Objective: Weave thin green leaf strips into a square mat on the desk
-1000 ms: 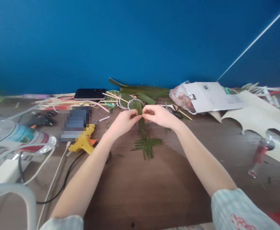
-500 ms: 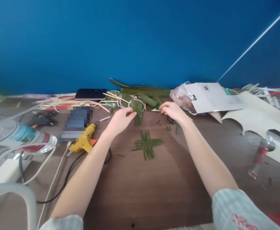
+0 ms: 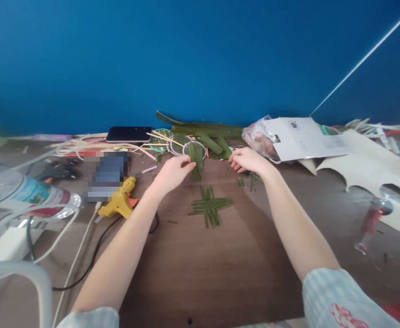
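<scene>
My left hand (image 3: pixel 175 172) pinches a broad green leaf strip (image 3: pixel 196 161) between thumb and fingers, at the back of the table. To the right, my right hand (image 3: pixel 246 161) is low over the tabletop with its fingers curled together; whatever they hold, if anything, is hidden. Just beyond it lie more cut leaf pieces (image 3: pixel 209 142) and long green leaves (image 3: pixel 216 130). Nearer to me, narrow leaf strips crossed over each other form a woven cross (image 3: pixel 211 206) flat on the wood. Small green scraps (image 3: pixel 252 181) lie beneath my right wrist.
On the left are a yellow glue gun (image 3: pixel 119 200), a blurred-out device (image 3: pixel 107 175), cables, a plastic bottle (image 3: pixel 38 196) and a black phone (image 3: pixel 129 134). Rings and thin sticks (image 3: pixel 167 139) lie at the back. White cut-out board (image 3: pixel 367 164) and a plastic bag (image 3: pixel 259 139) are on the right.
My right hand has moved slightly toward me, and its fingers have curled downward. A dark round thing beneath it is now covered. My left hand still grips the leaf strip, almost unmoved.
</scene>
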`<state>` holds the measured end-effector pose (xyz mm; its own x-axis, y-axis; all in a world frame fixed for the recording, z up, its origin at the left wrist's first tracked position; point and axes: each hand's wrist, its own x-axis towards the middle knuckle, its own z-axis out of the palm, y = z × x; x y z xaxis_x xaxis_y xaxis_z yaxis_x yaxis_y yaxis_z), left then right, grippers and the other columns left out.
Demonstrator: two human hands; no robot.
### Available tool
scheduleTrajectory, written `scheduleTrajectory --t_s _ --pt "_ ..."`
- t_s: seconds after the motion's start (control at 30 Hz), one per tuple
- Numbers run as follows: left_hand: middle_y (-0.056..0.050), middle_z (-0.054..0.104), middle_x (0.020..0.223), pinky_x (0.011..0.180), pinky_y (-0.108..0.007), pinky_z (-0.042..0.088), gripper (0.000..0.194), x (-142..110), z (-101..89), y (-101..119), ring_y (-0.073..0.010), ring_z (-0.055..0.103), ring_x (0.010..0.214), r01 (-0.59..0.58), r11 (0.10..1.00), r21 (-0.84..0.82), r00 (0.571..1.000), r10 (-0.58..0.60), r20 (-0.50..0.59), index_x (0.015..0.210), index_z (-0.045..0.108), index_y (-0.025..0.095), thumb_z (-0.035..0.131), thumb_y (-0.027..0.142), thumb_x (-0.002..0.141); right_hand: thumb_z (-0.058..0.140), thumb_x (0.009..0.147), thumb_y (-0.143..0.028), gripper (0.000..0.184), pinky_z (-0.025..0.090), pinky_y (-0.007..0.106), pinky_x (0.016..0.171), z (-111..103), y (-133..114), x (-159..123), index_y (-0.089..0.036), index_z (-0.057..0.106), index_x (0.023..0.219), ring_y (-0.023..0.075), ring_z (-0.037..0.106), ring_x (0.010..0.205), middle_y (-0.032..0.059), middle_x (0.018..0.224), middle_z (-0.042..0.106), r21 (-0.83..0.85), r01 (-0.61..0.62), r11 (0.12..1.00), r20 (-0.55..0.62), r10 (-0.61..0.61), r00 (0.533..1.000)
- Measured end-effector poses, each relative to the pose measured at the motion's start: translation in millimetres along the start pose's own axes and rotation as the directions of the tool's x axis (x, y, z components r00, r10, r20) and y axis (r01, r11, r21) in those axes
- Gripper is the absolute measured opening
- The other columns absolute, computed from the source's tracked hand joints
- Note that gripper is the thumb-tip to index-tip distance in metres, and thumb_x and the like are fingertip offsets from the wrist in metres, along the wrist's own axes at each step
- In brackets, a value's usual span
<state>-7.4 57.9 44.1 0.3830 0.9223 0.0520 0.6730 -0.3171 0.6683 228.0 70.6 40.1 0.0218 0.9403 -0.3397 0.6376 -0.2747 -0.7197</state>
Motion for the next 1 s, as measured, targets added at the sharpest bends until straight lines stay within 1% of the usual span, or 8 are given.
scheduleTrajectory --t_s 0.07,0.13,0.2,0.3,0.37,0.43,0.63,1.0 --pt "0.004 0.041 0.058 0.057 -0.025 0.027 0.026 0 -0.1 1 -0.0107 0.037 0.057 0.01 1.0 -0.014 1.0 -0.01 0.012 0.059 0.04 0.017 0.043 0.031 0.08 0.048 0.073 -0.012 0.011 0.051 0.03 0.06 -7 3 2 -0.015 0.057 0.068 0.0182 0.063 0.068 0.0105 0.075 0.067 -0.02 0.035 0.999 -0.088 -0.037 0.995" --pt "0.004 0.042 0.058 0.057 -0.025 0.028 0.026 -1 0.0 2 -0.0108 0.038 0.057 0.027 0.999 -0.033 0.999 -0.027 0.026 0.059 0.041 0.017 0.043 0.032 0.08 0.046 0.074 -0.011 0.013 0.05 0.028 0.062 -9 -1 -1 -0.016 0.058 0.074 0.016 0.062 0.071 0.0085 0.079 0.067 -0.013 0.093 0.996 -0.108 -0.094 0.99" --pt "0.004 0.042 0.057 0.057 -0.025 0.028 0.026 -1 0.5 4 -0.0107 0.038 0.056 0.036 0.998 -0.049 0.999 -0.034 0.037 0.059 0.042 0.017 0.044 0.033 0.08 0.045 0.076 -0.011 0.015 0.051 0.026 0.063 -4 -9 -6 -0.016 0.059 0.08 0.0143 0.063 0.072 0.0071 0.081 0.066 0.089 0.228 0.97 0.028 -0.232 0.972" --pt "0.003 0.043 0.058 0.057 -0.025 0.029 0.026 -2 1.5 6 -0.0109 0.038 0.056 0.016 0.997 -0.074 0.998 -0.011 0.062 0.062 0.044 0.017 0.043 0.035 0.08 0.047 0.08 -0.021 0.013 0.051 0.025 0.061 13 -23 -15 -0.016 0.059 0.083 0.0134 0.062 0.071 0.0057 0.078 0.064 0.236 0.31 0.921 0.206 -0.359 0.91" --pt "0.003 0.044 0.059 0.057 -0.025 0.029 0.025 -2 2.1 6 -0.0111 0.038 0.057 0.003 0.997 -0.082 0.997 0.004 0.083 0.063 0.046 0.017 0.043 0.036 0.08 0.05 0.08 -0.026 0.013 0.05 0.026 0.061 25 -30 -19 -0.015 0.058 0.08 0.0129 0.062 0.069 0.0051 0.076 0.064 0.265 0.345 0.9 0.256 -0.411 0.875" --pt "0.003 0.043 0.059 0.057 -0.025 0.028 0.025 -2 2.5 6 -0.0109 0.038 0.057 0.0 0.997 -0.075 0.996 0.007 0.094 0.062 0.045 0.017 0.044 0.036 0.079 0.053 0.079 -0.026 0.011 0.05 0.026 0.063 33 -32 -20 -0.016 0.057 0.078 0.0121 0.061 0.068 0.0034 0.074 0.063 0.272 0.396 0.877 0.249 -0.461 0.852" --pt "0.004 0.04 0.058 0.056 -0.025 0.027 0.025 -2 2.4 6 -0.0102 0.036 0.057 -0.033 0.998 -0.059 0.995 0.039 0.096 0.06 0.043 0.017 0.045 0.034 0.079 0.055 0.077 -0.024 0.008 0.05 0.027 0.064 39 -30 -20 -0.017 0.053 0.074 0.011 0.059 0.063 0.0007 0.066 0.061 0.262 0.434 0.862 0.204 -0.489 0.848" --pt "0.005 0.035 0.055 0.054 -0.025 0.025 0.028 -5 3.1 10 -0.0098 0.032 0.055 -0.047 0.998 -0.033 0.996 0.049 0.079 0.057 0.037 0.018 0.046 0.034 0.078 0.053 0.075 -0.021 0.005 0.048 0.029 0.065 38 -31 -21 -0.018 0.053 0.071 0.0131 0.059 0.062 0.0008 0.065 0.061 0.165 0.501 0.85 0.153 -0.524 0.838"
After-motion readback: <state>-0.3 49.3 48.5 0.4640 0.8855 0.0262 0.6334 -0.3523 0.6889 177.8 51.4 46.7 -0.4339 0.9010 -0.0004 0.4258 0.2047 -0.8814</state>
